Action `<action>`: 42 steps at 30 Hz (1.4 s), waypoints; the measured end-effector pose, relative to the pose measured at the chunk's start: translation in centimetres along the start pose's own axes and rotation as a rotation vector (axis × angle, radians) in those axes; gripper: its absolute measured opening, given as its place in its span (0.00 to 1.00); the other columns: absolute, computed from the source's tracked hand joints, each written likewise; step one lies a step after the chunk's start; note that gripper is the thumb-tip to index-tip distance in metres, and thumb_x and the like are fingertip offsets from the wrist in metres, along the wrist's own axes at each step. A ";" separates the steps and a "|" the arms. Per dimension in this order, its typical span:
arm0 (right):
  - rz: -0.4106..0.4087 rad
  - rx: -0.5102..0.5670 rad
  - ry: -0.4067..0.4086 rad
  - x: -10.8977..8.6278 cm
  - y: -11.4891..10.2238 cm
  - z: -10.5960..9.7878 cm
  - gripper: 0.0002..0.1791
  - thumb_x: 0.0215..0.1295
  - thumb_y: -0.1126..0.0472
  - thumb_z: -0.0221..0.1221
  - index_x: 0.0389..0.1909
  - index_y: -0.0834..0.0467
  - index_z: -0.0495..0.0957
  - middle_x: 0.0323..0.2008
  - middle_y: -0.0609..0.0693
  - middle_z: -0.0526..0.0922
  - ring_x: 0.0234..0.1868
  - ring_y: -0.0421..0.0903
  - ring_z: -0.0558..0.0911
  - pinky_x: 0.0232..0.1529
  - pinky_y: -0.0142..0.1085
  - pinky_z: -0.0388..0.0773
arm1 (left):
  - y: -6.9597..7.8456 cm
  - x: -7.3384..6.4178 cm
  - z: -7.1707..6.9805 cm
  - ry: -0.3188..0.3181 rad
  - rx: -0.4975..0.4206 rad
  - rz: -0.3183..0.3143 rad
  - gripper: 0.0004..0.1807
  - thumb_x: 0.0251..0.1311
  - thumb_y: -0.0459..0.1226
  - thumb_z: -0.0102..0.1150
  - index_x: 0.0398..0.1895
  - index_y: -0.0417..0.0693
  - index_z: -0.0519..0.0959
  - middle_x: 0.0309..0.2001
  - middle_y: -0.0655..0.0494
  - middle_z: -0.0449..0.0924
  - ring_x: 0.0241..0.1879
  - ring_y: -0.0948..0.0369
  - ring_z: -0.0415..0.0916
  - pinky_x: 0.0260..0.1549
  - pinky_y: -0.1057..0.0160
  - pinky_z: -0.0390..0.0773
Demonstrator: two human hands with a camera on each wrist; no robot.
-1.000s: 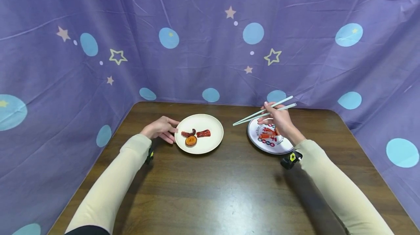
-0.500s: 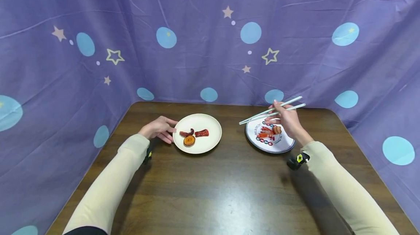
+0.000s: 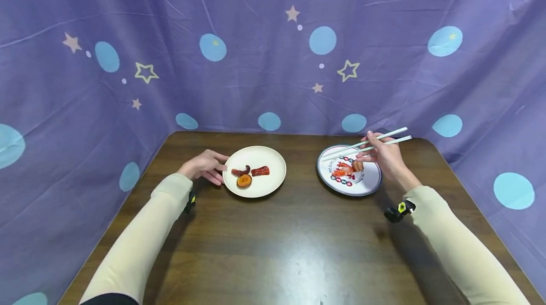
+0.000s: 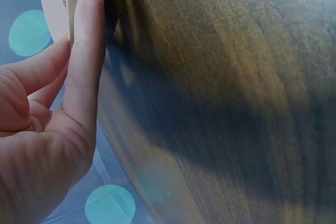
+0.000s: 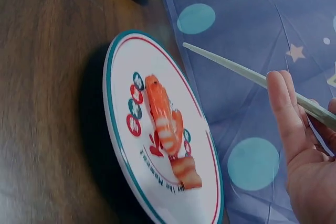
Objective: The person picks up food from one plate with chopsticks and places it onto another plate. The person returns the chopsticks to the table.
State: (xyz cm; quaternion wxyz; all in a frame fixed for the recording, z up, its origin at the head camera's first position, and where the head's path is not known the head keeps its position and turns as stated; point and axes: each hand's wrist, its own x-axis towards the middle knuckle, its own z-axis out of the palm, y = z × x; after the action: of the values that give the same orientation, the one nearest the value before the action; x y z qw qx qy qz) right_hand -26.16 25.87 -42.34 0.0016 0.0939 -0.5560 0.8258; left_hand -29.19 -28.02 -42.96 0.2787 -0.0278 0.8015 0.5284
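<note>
My left hand (image 3: 204, 167) grips the left rim of a cream plate (image 3: 268, 184); in the left wrist view a fingertip (image 4: 90, 3) lies along the plate's edge. On that plate are a curled dark-red piece (image 3: 241, 171), a flat red strip (image 3: 260, 171) and an orange-brown round slice (image 3: 244, 181). A pair of pale green chopsticks (image 3: 394, 133) is in my right hand (image 3: 386, 156), tips over a white plate (image 3: 367, 184) with a blue-green rim. A shrimp (image 5: 164, 116) and a brown-and-pink striped piece, like pork belly (image 5: 186, 172), lie on it, below the chopsticks.
Both plates stand toward the back of a brown wooden table (image 3: 264, 243), with a gap between them. A purple curtain (image 3: 256, 77) with stars and blue ovals hangs behind and beside the table.
My right hand has moved right with the chopsticks, uncovering more of the white plate and its food. My left hand stays at the cream plate's rim. The whole view has shifted slightly.
</note>
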 end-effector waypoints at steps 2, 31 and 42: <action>-0.009 0.007 0.000 -0.3 -0.3 -0.5 0.14 0.84 0.62 0.53 0.40 0.67 0.80 0.33 0.55 0.86 0.28 0.51 0.90 0.35 0.44 0.93 | 0.1 0.0 0.1 -0.004 0.006 0.005 0.34 0.75 0.25 0.54 0.81 0.31 0.58 0.48 0.32 0.84 0.27 0.50 0.88 0.33 0.51 0.93; 0.072 -0.037 -0.077 -3.6 -1.1 -6.2 0.16 0.86 0.62 0.49 0.43 0.67 0.83 0.36 0.57 0.86 0.31 0.58 0.91 0.38 0.50 0.92 | -0.1 -0.3 0.3 0.012 0.015 -0.025 0.33 0.76 0.25 0.53 0.81 0.33 0.58 0.51 0.31 0.83 0.27 0.52 0.88 0.34 0.52 0.93; 0.068 -0.055 -0.056 -3.4 -0.9 -6.3 0.15 0.85 0.62 0.51 0.44 0.67 0.83 0.36 0.57 0.86 0.30 0.57 0.91 0.38 0.49 0.92 | 0.2 -0.3 0.4 0.007 0.022 -0.007 0.34 0.76 0.25 0.53 0.81 0.33 0.57 0.55 0.29 0.81 0.28 0.52 0.88 0.34 0.53 0.93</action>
State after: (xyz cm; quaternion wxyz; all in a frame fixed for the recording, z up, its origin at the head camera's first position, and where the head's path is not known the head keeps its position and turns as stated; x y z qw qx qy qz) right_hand -23.68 32.40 -44.34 -0.0396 0.0979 -0.5812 0.8069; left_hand -28.82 -27.69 -42.79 0.2779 -0.0295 0.8082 0.5184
